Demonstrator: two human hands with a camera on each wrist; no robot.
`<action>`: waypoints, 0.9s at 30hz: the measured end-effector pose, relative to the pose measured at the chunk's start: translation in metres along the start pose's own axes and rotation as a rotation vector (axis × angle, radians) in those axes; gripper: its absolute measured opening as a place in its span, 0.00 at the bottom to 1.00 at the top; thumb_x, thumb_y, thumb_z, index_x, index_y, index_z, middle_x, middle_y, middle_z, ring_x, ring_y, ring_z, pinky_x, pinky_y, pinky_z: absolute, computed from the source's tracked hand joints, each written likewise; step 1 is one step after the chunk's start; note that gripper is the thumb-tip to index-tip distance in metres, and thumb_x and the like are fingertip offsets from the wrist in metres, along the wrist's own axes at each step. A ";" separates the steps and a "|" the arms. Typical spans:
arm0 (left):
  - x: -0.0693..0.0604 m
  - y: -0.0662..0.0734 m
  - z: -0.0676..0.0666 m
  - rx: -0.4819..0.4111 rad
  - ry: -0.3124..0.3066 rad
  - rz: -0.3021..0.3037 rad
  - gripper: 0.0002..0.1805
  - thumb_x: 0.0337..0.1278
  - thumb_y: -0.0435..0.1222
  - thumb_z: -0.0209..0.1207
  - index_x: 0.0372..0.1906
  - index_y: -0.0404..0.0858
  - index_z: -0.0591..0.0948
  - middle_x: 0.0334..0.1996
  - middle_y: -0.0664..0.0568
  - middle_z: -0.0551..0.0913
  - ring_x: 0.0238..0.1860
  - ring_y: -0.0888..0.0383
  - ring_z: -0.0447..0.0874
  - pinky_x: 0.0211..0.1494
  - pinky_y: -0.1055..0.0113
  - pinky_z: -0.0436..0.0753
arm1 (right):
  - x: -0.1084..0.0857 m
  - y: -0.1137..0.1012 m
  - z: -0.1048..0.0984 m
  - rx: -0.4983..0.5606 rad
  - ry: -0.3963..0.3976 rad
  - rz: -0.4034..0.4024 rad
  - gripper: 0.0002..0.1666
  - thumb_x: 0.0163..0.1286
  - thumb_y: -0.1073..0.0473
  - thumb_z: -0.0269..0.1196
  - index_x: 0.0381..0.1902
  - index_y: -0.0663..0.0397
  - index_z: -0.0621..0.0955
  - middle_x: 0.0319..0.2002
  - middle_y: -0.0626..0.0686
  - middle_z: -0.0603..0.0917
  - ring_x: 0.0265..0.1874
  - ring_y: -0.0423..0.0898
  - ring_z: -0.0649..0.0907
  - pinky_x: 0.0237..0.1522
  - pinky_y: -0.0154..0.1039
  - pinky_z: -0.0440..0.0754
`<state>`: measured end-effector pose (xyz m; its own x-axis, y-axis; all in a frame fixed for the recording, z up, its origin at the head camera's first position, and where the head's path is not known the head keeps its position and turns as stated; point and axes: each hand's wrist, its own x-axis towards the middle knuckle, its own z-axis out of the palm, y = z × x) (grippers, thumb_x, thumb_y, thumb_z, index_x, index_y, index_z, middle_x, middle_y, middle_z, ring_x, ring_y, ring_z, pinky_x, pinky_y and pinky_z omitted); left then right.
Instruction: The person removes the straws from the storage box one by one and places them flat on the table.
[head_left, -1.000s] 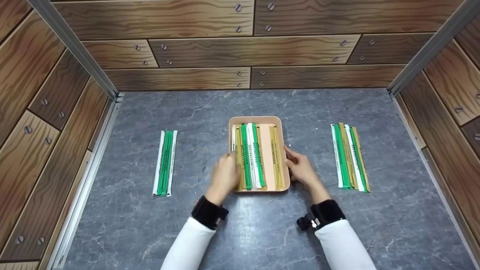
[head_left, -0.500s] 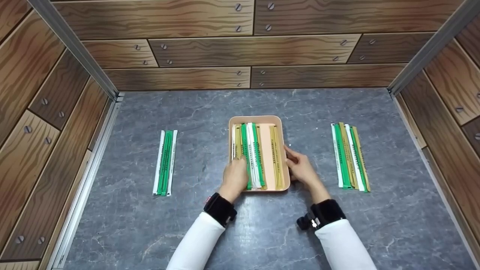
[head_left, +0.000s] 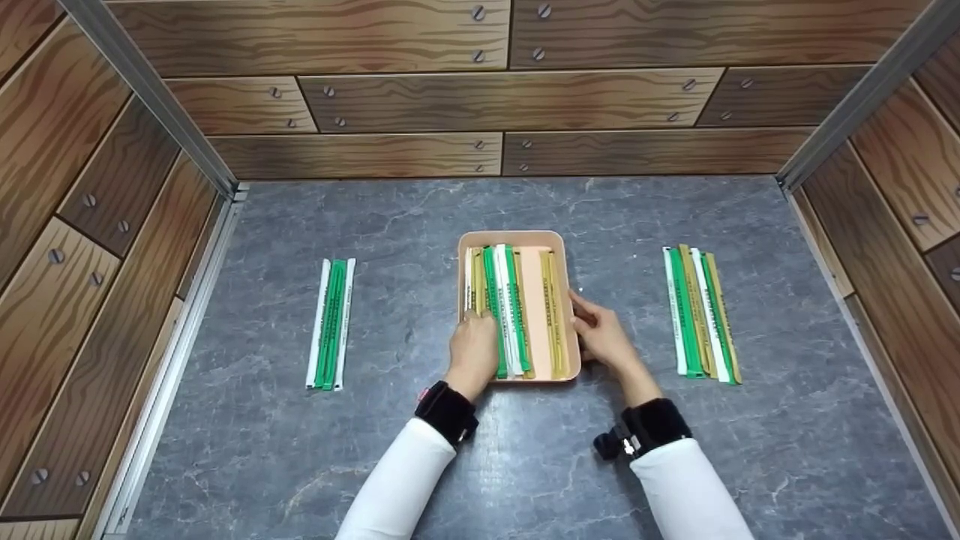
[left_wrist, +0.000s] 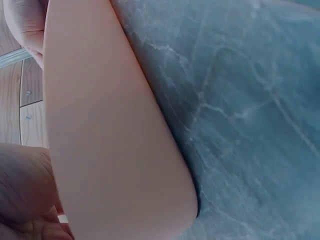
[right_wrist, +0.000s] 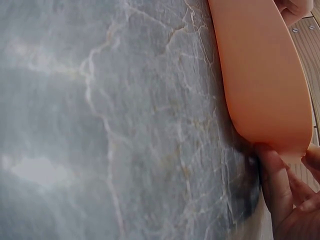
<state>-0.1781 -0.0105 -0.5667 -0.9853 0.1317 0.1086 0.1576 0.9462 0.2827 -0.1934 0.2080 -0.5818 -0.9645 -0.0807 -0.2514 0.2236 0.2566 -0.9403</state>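
Observation:
A peach tray (head_left: pixel 534 322) stands mid-table, holding several slim printed packets (head_left: pixel 512 315) in white, green and gold. Most lie side by side at its left; gold ones (head_left: pixel 553 307) lie apart along its right side. My left hand (head_left: pixel 474 349) reaches over the tray's near left part, fingers bent down among the packets; its fingertips are hidden, so whether it pinches one is unclear. My right hand (head_left: pixel 606 337) holds the tray's right side. In the right wrist view, its thumb (right_wrist: pixel 272 172) touches the tray's underside, with fingers near the rim.
On the grey marbled table (head_left: pixel 405 225), a row of white and green packets (head_left: pixel 331 322) lies to the left. Another row of white, green and gold packets (head_left: pixel 701 315) lies to the right. Wood-patterned walls (head_left: pixel 502 105) enclose the back and sides.
My left hand has moved rightward from the tray's left edge, further over the packets, and has almost stopped. The right hand and the tray stay where they were.

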 end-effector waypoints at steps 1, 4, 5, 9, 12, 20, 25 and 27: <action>0.001 0.000 0.000 0.003 -0.010 -0.004 0.09 0.51 0.22 0.59 0.39 0.27 0.82 0.31 0.39 0.79 0.29 0.45 0.84 0.29 0.56 0.85 | 0.000 0.000 0.000 0.001 0.000 -0.002 0.32 0.75 0.69 0.52 0.74 0.49 0.64 0.64 0.69 0.72 0.45 0.57 0.83 0.26 0.48 0.86; 0.003 0.001 0.001 0.009 -0.028 -0.013 0.11 0.51 0.22 0.59 0.42 0.27 0.82 0.31 0.38 0.80 0.29 0.44 0.84 0.30 0.56 0.85 | 0.000 0.000 -0.001 -0.001 0.008 -0.004 0.32 0.75 0.69 0.52 0.74 0.49 0.64 0.63 0.69 0.72 0.45 0.58 0.83 0.26 0.48 0.86; 0.004 0.002 0.002 0.011 -0.034 -0.011 0.13 0.51 0.22 0.59 0.44 0.26 0.81 0.32 0.38 0.80 0.30 0.44 0.84 0.31 0.55 0.85 | 0.000 0.001 -0.001 -0.001 0.008 -0.007 0.32 0.75 0.69 0.52 0.74 0.50 0.64 0.64 0.69 0.72 0.45 0.58 0.83 0.26 0.48 0.86; 0.005 0.003 0.004 0.018 -0.075 -0.011 0.21 0.51 0.24 0.60 0.54 0.24 0.77 0.36 0.36 0.79 0.33 0.44 0.83 0.34 0.56 0.85 | 0.000 0.000 -0.001 -0.017 0.019 -0.001 0.32 0.75 0.68 0.52 0.74 0.49 0.64 0.65 0.68 0.71 0.45 0.57 0.83 0.25 0.47 0.86; 0.005 0.002 0.005 0.005 -0.097 -0.021 0.21 0.51 0.25 0.60 0.54 0.26 0.77 0.37 0.36 0.80 0.35 0.44 0.83 0.35 0.55 0.85 | 0.000 0.000 -0.001 -0.028 0.017 0.001 0.32 0.75 0.67 0.52 0.74 0.48 0.64 0.65 0.68 0.71 0.45 0.56 0.83 0.23 0.47 0.86; 0.008 -0.004 0.003 -0.118 -0.098 -0.035 0.22 0.51 0.21 0.58 0.54 0.24 0.75 0.34 0.35 0.83 0.34 0.42 0.85 0.34 0.53 0.85 | -0.001 0.000 0.000 -0.022 0.024 -0.012 0.32 0.74 0.69 0.53 0.73 0.51 0.65 0.62 0.70 0.74 0.42 0.56 0.84 0.22 0.45 0.85; 0.008 -0.007 0.000 -0.211 -0.104 -0.053 0.27 0.48 0.19 0.58 0.58 0.24 0.72 0.33 0.34 0.83 0.31 0.41 0.85 0.32 0.54 0.85 | 0.000 -0.001 0.000 -0.032 0.025 -0.008 0.31 0.74 0.69 0.53 0.73 0.50 0.66 0.61 0.70 0.74 0.40 0.55 0.84 0.21 0.44 0.85; 0.007 -0.008 -0.002 -0.226 -0.098 -0.050 0.26 0.50 0.19 0.56 0.59 0.23 0.71 0.32 0.34 0.83 0.31 0.41 0.85 0.32 0.54 0.85 | 0.000 0.000 0.000 -0.037 0.023 -0.006 0.31 0.74 0.68 0.53 0.73 0.49 0.66 0.62 0.70 0.74 0.40 0.55 0.84 0.21 0.44 0.85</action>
<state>-0.1867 -0.0180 -0.5666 -0.9921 0.1253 -0.0008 0.1086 0.8637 0.4922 -0.1937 0.2080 -0.5816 -0.9688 -0.0605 -0.2405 0.2133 0.2914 -0.9325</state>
